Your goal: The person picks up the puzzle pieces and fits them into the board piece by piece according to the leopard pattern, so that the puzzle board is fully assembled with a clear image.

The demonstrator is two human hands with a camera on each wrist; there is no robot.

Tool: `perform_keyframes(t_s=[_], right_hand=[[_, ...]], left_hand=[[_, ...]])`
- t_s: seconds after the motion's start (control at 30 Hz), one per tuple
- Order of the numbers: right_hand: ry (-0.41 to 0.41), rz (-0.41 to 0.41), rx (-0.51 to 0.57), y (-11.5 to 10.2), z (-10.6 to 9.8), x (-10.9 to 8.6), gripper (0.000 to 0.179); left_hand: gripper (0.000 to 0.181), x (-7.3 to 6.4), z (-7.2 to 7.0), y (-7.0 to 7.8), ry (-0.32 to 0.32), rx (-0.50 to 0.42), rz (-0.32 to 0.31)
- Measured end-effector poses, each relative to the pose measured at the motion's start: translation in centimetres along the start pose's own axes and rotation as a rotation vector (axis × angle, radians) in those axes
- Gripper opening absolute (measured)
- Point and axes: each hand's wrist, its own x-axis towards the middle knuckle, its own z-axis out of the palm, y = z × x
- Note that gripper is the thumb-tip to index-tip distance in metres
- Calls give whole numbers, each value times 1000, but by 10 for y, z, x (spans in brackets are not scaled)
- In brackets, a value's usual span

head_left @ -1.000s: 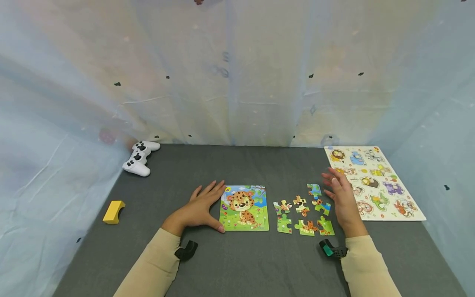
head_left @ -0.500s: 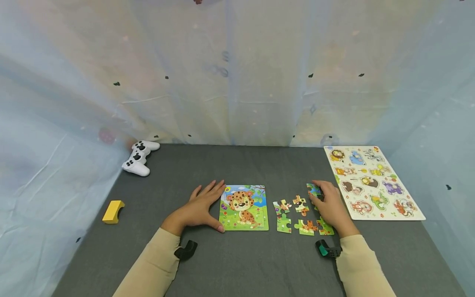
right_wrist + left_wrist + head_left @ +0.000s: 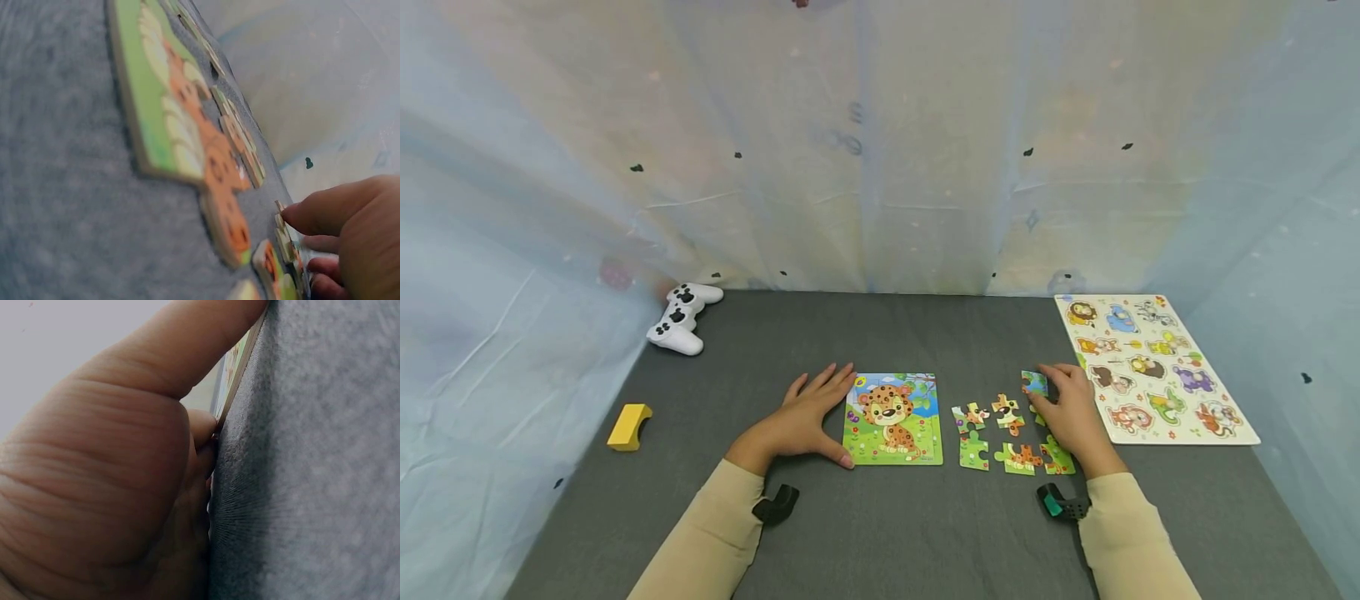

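Observation:
My left hand (image 3: pixel 805 421) rests spread on the table, thumb and fingertips along the left edge of a square leopard puzzle board (image 3: pixel 893 421). In the left wrist view, the thumb (image 3: pixel 187 347) lies against the board's side. My right hand (image 3: pixel 1075 417) is at the far right of a group of loose jigsaw pieces. Its thumb and index finger pinch a blue and green puzzle piece (image 3: pixel 1033 382); the right wrist view shows the thumb (image 3: pixel 306 215) at a piece's edge. The hand partly covers the pieces below it. An orange-spotted piece (image 3: pixel 1019 459) lies nearer to me.
Other jigsaw pieces lie between board and hand, including a green piece (image 3: pixel 973 452) and a dog-faced piece (image 3: pixel 1006 410). At the back right is a large animal peg board (image 3: pixel 1150 367). A white game controller (image 3: pixel 683 318) and a yellow block (image 3: pixel 630 427) are at left.
My right hand has come left and down from beside the animal board onto the upper right pieces, its fingers closing at the blue one. The left hand stays in place.

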Motion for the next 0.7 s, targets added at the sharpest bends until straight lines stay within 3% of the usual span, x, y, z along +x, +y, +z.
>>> perform_keyframes(t_s=[0.2, 0.4, 0.7], right_hand=[[-15, 42, -13, -1, -2, 2, 48], [20, 17, 59, 2, 0, 1, 43], [139, 35, 178, -1, 2, -1, 34]], left_hand=[[144, 0, 1, -1, 3, -4, 5], [144, 0, 1, -1, 3, -9, 1], [144, 0, 1, -1, 3, -11, -5]])
